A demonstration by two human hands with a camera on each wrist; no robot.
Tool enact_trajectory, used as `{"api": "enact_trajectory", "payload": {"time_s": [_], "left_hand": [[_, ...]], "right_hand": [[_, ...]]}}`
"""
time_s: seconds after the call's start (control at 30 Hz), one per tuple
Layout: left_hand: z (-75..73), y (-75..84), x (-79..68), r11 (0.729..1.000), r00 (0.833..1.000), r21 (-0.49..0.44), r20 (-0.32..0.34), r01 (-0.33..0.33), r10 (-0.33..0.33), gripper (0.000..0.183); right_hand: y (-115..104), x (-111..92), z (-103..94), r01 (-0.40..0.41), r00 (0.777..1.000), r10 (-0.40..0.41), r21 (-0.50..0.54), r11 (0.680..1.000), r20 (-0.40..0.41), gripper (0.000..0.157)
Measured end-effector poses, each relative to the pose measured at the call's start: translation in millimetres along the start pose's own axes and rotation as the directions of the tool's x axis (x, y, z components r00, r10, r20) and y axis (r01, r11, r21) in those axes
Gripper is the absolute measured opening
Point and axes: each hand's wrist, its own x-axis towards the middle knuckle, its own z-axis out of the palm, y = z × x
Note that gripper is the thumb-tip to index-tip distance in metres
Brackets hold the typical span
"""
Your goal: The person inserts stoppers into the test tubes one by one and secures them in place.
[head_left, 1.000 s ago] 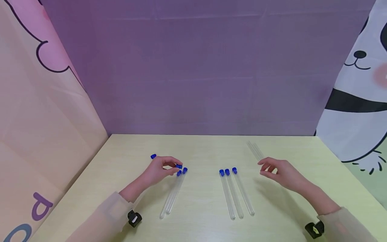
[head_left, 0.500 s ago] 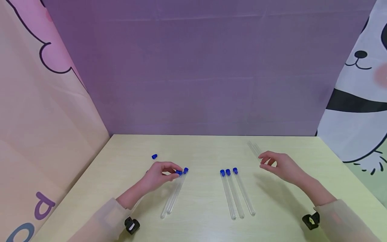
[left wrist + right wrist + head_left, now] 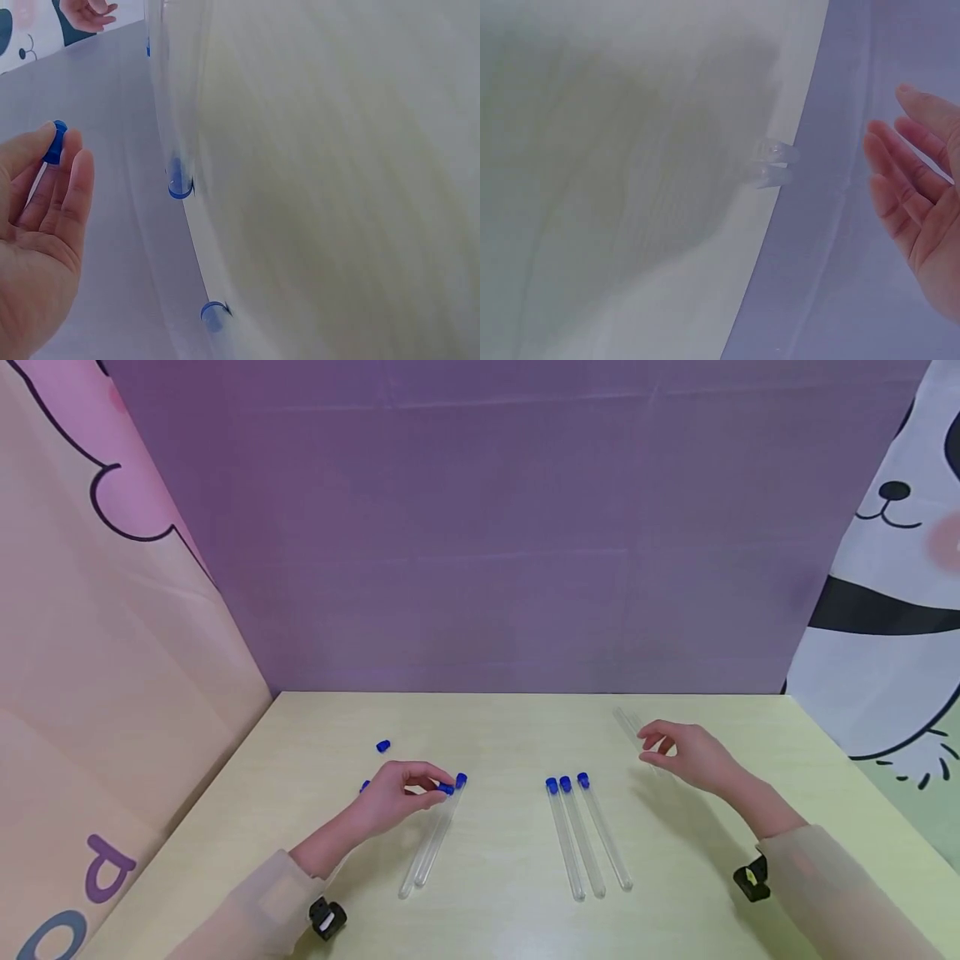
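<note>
My left hand point(image 3: 397, 793) pinches a small blue cap point(image 3: 56, 142) between thumb and fingertips; in the left wrist view no tube shows attached to it. Just beyond its fingers lie two clear test tubes point(image 3: 438, 843) side by side. The right one wears a blue cap point(image 3: 461, 778); the top of the left one is hidden by the hand and held cap. My right hand point(image 3: 693, 756) hovers with fingers loosely bent, nothing between them. Near it lie clear tubes point(image 3: 627, 724), partly behind the fingers; two tube ends point(image 3: 772, 176) show apart from the hand in the right wrist view.
Several blue-capped test tubes point(image 3: 581, 843) lie in a row right of the middle of the pale table point(image 3: 510, 902). A loose blue cap point(image 3: 383, 746) rests behind my left hand. Another bit of blue point(image 3: 364, 785) peeks out beside that hand. A purple backdrop point(image 3: 480, 568) stands behind.
My left hand has come down slightly, bringing the pinched cap lower near the tube tops. My right hand has moved away from me, toward the clear tubes.
</note>
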Motion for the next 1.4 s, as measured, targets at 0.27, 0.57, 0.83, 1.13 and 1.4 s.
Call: {"api": "enact_trajectory", "payload": {"time_s": [0.27,0.57,0.83,1.13,1.4], "left_hand": [[-0.7,0.6,-1.6,1.000,1.000,-0.013,0.028,-0.004,0.005,0.020],[-2.7,-2.9,-5.7,1.000,1.000,0.005,0.024,0.009,-0.009,0.019],[-1.5,-2.6,-7.7,1.000,1.000,0.018,0.017,0.012,-0.012,0.019],[-0.6,3.9,-5.1,1.000,1.000,0.017,0.027,0.012,-0.013,0.019],[3.3,4.1,-1.5,1.000,0.998,0.021,0.056,-0.010,0.009,0.019]], "right_hand": [[9,17,5.5,-0.016,1.000,0.017,-0.045,0.999,0.008,0.026],[16,32,12.0,-0.079,0.996,0.082,-0.083,0.993,0.031,0.027],[25,36,16.4,-0.133,0.990,0.137,-0.075,0.988,0.041,0.025],[33,34,20.4,-0.143,0.988,0.148,-0.084,0.986,0.051,0.023],[32,34,24.5,-0.182,0.978,0.189,-0.073,0.981,0.092,0.024]]}}
